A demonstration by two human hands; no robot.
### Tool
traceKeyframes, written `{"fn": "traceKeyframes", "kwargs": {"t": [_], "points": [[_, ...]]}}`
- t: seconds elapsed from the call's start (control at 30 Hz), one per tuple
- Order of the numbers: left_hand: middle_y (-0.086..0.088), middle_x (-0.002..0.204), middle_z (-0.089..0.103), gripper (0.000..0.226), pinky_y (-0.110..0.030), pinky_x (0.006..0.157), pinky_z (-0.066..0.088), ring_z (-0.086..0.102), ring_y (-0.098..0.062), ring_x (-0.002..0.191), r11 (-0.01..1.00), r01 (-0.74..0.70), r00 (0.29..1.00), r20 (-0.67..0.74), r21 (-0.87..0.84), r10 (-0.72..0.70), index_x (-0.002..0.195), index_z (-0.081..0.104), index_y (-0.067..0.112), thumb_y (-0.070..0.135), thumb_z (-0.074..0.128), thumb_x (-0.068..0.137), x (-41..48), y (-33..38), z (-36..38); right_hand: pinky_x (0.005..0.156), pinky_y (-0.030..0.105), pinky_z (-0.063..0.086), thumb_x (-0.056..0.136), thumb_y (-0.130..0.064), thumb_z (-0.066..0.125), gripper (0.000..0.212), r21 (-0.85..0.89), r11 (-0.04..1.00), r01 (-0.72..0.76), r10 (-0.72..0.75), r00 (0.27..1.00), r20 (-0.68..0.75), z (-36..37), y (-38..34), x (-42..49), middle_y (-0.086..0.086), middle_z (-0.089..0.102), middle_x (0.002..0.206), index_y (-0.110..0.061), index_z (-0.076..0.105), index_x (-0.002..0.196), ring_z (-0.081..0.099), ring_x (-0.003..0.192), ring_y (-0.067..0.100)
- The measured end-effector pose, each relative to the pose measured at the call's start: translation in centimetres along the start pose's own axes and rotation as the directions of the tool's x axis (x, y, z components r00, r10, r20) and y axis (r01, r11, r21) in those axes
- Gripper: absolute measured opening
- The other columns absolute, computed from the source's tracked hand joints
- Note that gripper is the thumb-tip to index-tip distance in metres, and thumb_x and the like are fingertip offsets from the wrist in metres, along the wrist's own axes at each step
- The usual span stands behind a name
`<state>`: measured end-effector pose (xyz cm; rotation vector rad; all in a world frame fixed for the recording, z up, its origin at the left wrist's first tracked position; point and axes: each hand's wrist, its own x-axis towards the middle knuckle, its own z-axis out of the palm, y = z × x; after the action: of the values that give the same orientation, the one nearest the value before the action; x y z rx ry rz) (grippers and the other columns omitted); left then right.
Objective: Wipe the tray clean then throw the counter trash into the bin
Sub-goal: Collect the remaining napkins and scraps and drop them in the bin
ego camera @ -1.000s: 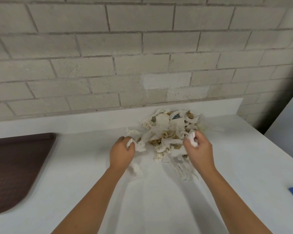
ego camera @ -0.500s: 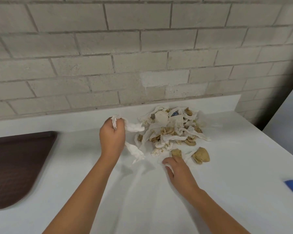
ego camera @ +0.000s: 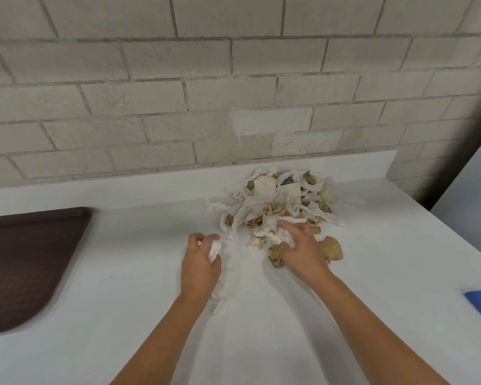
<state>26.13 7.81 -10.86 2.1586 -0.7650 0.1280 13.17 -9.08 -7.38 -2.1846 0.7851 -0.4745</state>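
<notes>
Both hands have returned to the trash pile (ego camera: 278, 201): your left hand (ego camera: 200, 262) grips a tissue strip (ego camera: 225, 284), your right hand (ego camera: 303, 251) rakes with spread fingers (ego camera: 286, 226). Gathering proceeds; disposal pending.

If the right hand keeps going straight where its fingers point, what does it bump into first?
The right hand points into the trash pile, and its fingers touch the white paper strips at the near edge. Going on, it would likely push deeper into that heap before the wall.
</notes>
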Motion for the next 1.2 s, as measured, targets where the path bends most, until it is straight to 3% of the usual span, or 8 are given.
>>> {"fn": "traceKeyframes", "kwargs": {"t": [0.13, 0.37, 0.43, 0.53, 0.7, 0.83, 0.93, 1.2], "points": [[-0.004, 0.075, 0.056, 0.019, -0.032, 0.051, 0.045, 0.054, -0.026, 0.064, 0.951, -0.173, 0.98, 0.144, 0.255, 0.14, 0.071, 0.068, 0.011, -0.002, 0.063, 0.059, -1.1, -1.5, 0.9, 0.083, 0.03, 0.046, 0.093, -0.035, 0.05, 0.039, -0.353, 0.925, 0.138, -0.137, 0.99, 0.028, 3.6, 2.6, -0.8, 0.005, 0.047, 0.114, -0.022, 0.055, 0.129, 0.053, 0.097, 0.021], [-0.002, 0.072, 0.052, 0.04, -0.032, 0.054, 0.04, 0.05, -0.022, 0.065, 0.862, -0.302, 0.948, 0.223, 0.407, 0.227, 0.073, 0.061, 0.014, 0.051, 0.048, 0.077, -2.7, -0.2, 0.6, 0.035, 0.022, 0.035, 0.07, -0.026, 0.077, 0.026, -0.534, 0.793, 0.293, -0.371, 0.928, -0.042, 4.3, 3.9, -2.0, 0.006, 0.057, 0.075, -0.013, 0.065, 0.089, 0.056, 0.046, 0.019], [-0.002, 0.066, 0.05, 0.046, -0.029, 0.047, 0.039, 0.048, -0.02, 0.059, 0.831, -0.317, 0.942, 0.255, 0.457, 0.219, 0.066, 0.058, 0.013, 0.059, 0.058, 0.074, -3.3, 0.1, 0.5, 0.044, 0.026, 0.044, 0.073, -0.022, 0.074, 0.023, -0.395, 0.874, 0.282, -0.326, 0.944, -0.049, 3.4, 4.0, -3.0, 0.005, 0.062, 0.08, -0.013, 0.067, 0.093, 0.061, 0.056, 0.022], [-0.005, 0.057, 0.05, 0.032, -0.023, 0.037, 0.03, 0.049, -0.023, 0.042, 0.829, -0.291, 0.948, 0.258, 0.477, 0.185, 0.056, 0.058, 0.01, 0.03, 0.081, 0.064, -4.1, 0.6, 0.5, 0.062, 0.018, 0.045, 0.081, -0.023, 0.07, 0.017, 0.055, 0.998, 0.041, -0.036, 0.994, -0.102, 0.8, 3.3, -5.2, -0.002, 0.067, 0.081, -0.015, 0.068, 0.095, 0.059, 0.066, 0.008], [-0.007, 0.062, 0.053, 0.034, -0.028, 0.053, 0.032, 0.048, -0.021, 0.057, 0.985, 0.129, 0.973, 0.176, 0.114, -0.148, 0.062, 0.054, 0.005, 0.029, 0.062, 0.085, -7.0, 7.0, 0.9, 0.069, 0.021, 0.05, 0.081, -0.016, 0.072, 0.005, 0.592, 0.795, -0.132, 0.235, 0.967, -0.1, -6.2, 2.9, -10.5, -0.002, 0.071, 0.079, -0.016, 0.07, 0.085, 0.064, 0.071, 0.008], [-0.008, 0.06, 0.045, 0.035, -0.02, 0.045, 0.036, 0.042, -0.017, 0.049, 0.861, 0.434, 0.863, 0.396, -0.266, -0.313, 0.067, 0.045, 0.01, 0.035, 0.064, 0.082, -10.8, 15.3, 2.5, 0.077, 0.029, 0.056, 0.083, -0.009, 0.067, 0.005, 0.77, 0.631, -0.095, 0.278, 0.954, -0.109, -12.6, 5.3, -16.0, 0.003, 0.072, 0.079, -0.013, 0.068, 0.085, 0.07, 0.078, 0.019], [-0.011, 0.064, 0.046, 0.034, -0.018, 0.042, 0.035, 0.043, -0.017, 0.048, 0.807, 0.496, 0.775, 0.582, -0.319, -0.247, 0.071, 0.052, 0.009, 0.038, 0.064, 0.082, -15.8, 21.4, 4.8, 0.073, 0.029, 0.056, 0.08, -0.01, 0.067, 0.009, 0.861, 0.504, -0.071, 0.313, 0.944, -0.106, -16.6, 8.9, -20.7, 0.005, 0.072, 0.079, -0.011, 0.066, 0.089, 0.07, 0.075, 0.019], [0.002, 0.045, 0.044, 0.036, -0.015, 0.044, 0.034, 0.042, -0.007, 0.041, 0.758, 0.552, 0.556, 0.831, -0.348, -0.024, 0.062, 0.051, 0.007, 0.03, 0.062, 0.087, -30.1, 31.3, 14.6, 0.064, 0.027, 0.055, 0.063, -0.031, 0.075, 0.021, 0.91, 0.411, -0.042, 0.351, 0.929, -0.115, -23.0, 22.3, -31.4, 0.004, 0.07, 0.076, -0.021, 0.071, 0.081, 0.067, 0.068, 0.017]]}}
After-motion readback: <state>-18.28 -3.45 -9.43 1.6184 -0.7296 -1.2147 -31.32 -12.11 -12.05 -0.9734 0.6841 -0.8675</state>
